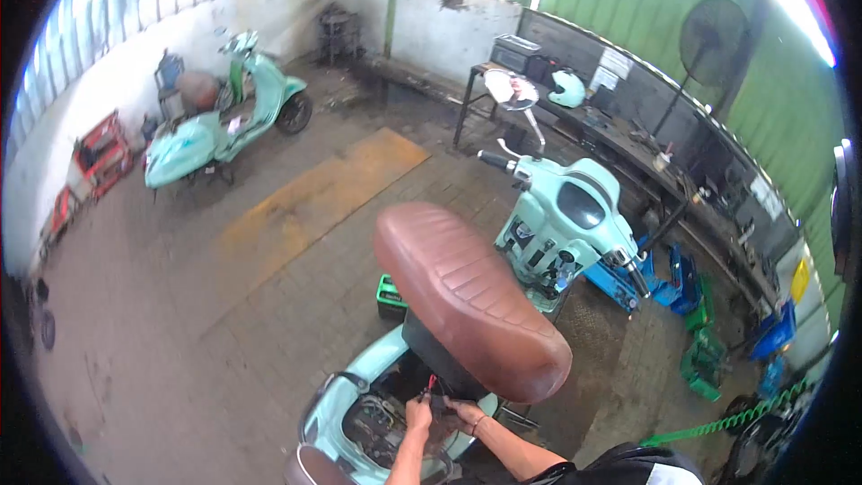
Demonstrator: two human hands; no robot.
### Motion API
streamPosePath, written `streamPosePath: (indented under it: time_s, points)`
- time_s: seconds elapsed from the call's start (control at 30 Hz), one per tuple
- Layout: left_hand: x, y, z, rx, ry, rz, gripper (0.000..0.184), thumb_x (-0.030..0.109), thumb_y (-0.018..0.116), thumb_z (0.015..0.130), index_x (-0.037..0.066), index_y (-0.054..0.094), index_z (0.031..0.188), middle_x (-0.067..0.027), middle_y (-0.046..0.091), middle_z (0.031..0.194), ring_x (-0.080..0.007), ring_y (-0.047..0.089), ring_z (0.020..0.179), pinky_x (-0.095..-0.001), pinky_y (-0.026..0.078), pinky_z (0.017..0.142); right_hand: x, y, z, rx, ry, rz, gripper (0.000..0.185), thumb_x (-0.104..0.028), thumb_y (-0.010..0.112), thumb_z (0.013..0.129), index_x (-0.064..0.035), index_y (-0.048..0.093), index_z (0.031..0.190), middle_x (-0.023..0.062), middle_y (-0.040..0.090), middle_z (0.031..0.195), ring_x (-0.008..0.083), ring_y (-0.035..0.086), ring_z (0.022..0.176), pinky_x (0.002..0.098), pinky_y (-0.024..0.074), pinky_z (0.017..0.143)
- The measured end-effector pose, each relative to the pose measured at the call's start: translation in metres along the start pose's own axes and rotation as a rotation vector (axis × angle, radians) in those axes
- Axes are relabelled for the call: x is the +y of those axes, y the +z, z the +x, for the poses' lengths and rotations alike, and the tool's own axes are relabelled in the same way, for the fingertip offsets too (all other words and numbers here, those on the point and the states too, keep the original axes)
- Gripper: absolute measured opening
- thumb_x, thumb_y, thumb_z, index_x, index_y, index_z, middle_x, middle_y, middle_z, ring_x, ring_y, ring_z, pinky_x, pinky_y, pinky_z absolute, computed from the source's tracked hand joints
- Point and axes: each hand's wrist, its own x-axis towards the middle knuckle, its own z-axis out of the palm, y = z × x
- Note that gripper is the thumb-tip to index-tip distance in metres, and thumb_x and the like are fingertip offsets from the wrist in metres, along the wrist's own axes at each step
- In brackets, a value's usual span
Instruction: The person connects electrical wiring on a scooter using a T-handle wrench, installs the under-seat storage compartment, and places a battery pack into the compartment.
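Observation:
A mint-green scooter (374, 361) stands in front of me, its brown seat (471, 296) tipped up. My left hand (418, 414) is closed over the opening under the seat, with a small red piece (432, 383) showing just above its fingers; I cannot tell what it belongs to. Close beside it on the right, my right hand (464, 415) has its fingers pinched together. Whatever lies between those fingers is too small to make out. Cables and dark engine parts (373, 422) show in the opening left of my hands.
A second mint scooter (229, 121) with its seat raised stands far left, near red racks (103, 153). A green-and-black box (391, 296) sits left of the seat. At the right are a long workbench (620, 130), blue and green crates (705, 364), and a coiled green hose (732, 419).

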Motion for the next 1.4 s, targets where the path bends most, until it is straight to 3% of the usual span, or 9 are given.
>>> streamPosePath:
  time_s: [0.17, 0.4, 0.47, 0.57, 0.7, 0.87, 0.93, 1.03, 1.4]
  points:
    - [0.011, -0.007, -0.001, -0.037, -0.111, -0.136, 0.031, 0.019, 0.06, 0.095, -0.01, 0.067, 0.105, -0.0135, 0.069, 0.097, -0.0196, 0.06, 0.086, -0.0395, 0.047, 0.079, 0.006, 0.009, 0.015, 0.132, -0.134, -0.021, 0.032, -0.031, 0.069, 0.093, -0.0009, 0.07, 0.105, 0.0091, 0.071, 0.103, 0.0244, 0.07, 0.089, 0.0388, 0.0553, 0.08]
    - [0.02, -0.009, -0.012, -0.001, -0.143, -0.168, 0.029, 0.017, 0.057, 0.097, -0.008, 0.067, 0.107, -0.0149, 0.068, 0.099, -0.0217, 0.062, 0.087, -0.0391, 0.048, 0.077, 0.03, 0.006, 0.064, 0.481, -0.403, -0.621, 0.027, -0.023, 0.076, 0.086, 0.0029, 0.075, 0.092, 0.0068, 0.072, 0.084, 0.0122, 0.061, 0.073, 0.0335, 0.0515, 0.069]
    - [0.03, -0.01, -0.022, -0.032, -0.107, -0.19, 0.027, 0.016, 0.059, 0.093, -0.005, 0.068, 0.106, -0.0129, 0.068, 0.099, -0.0211, 0.061, 0.087, -0.0391, 0.048, 0.077, 0.025, 0.002, 0.059, 0.377, -0.17, -0.531, 0.063, -0.045, 0.078, 0.077, 0.006, 0.067, 0.112, 0.0218, 0.07, 0.111, 0.031, 0.068, 0.097, 0.0394, 0.0509, 0.089]
    - [0.044, -0.011, -0.032, -0.107, -0.115, -0.128, 0.03, 0.019, 0.062, 0.088, -0.003, 0.067, 0.108, -0.0113, 0.066, 0.1, -0.0208, 0.059, 0.09, -0.0388, 0.048, 0.075, 0.013, 0.006, 0.044, 0.371, -0.407, -0.742, 0.068, -0.046, 0.075, 0.077, 0.0033, 0.063, 0.123, 0.0214, 0.063, 0.128, 0.0353, 0.056, 0.124, 0.0401, 0.0415, 0.106]
    - [0.041, -0.012, -0.033, -0.022, -0.061, -0.132, 0.031, 0.018, 0.06, 0.087, -0.006, 0.063, 0.106, -0.0127, 0.064, 0.095, -0.0217, 0.057, 0.083, -0.0398, 0.048, 0.073, 0.017, 0.013, 0.052, 0.485, -0.482, -1.176, 0.045, -0.037, 0.066, 0.082, 0.0015, 0.068, 0.105, 0.0241, 0.067, 0.108, 0.04, 0.064, 0.103, 0.0463, 0.0489, 0.09]
    - [0.065, 0.006, -0.047, 0.102, -0.113, -0.234, 0.006, 0.004, 0.059, 0.092, 0.002, 0.062, 0.087, -0.0018, 0.06, 0.075, -0.0124, 0.053, 0.066, -0.0308, 0.043, 0.061, 0.009, 0.034, 0.018, 0.569, -0.358, -0.71, 0.022, -0.018, 0.067, 0.081, 0.0036, 0.072, 0.083, 0.0211, 0.072, 0.084, 0.032, 0.071, 0.089, 0.0429, 0.0513, 0.079]
    - [0.07, -0.001, -0.043, 0.027, -0.151, -0.407, 0.01, 0.009, 0.058, 0.094, 0.001, 0.061, 0.091, -0.0033, 0.061, 0.075, -0.0162, 0.058, 0.067, -0.0334, 0.048, 0.064, 0.015, 0.029, 0.012, 0.378, -0.46, -0.609, 0.02, -0.015, 0.063, 0.091, 0.003, 0.07, 0.097, 0.0161, 0.073, 0.092, 0.0283, 0.07, 0.092, 0.0423, 0.0534, 0.082]
    - [0.069, -0.021, -0.026, -0.214, -0.378, -0.583, 0.022, 0.019, 0.052, 0.1, 0.0, 0.062, 0.096, -0.0109, 0.067, 0.086, -0.0272, 0.066, 0.077, -0.0432, 0.056, 0.076, 0.017, 0.009, -0.001, -0.091, -0.179, 0.251, 0.028, -0.008, 0.052, 0.101, 0.0011, 0.055, 0.127, 0.0155, 0.064, 0.118, 0.0316, 0.069, 0.097, 0.0458, 0.0581, 0.088]
    - [0.08, -0.04, -0.015, -0.319, -0.629, -0.552, 0.028, 0.028, 0.048, 0.101, 0.004, 0.063, 0.101, -0.0132, 0.069, 0.093, -0.0345, 0.066, 0.093, -0.0535, 0.05, 0.093, 0.001, 0.035, -0.01, -0.007, -0.273, 0.11, 0.027, -0.015, 0.064, 0.095, 0.006, 0.065, 0.111, 0.0124, 0.071, 0.094, 0.0256, 0.072, 0.077, 0.0381, 0.0623, 0.074]
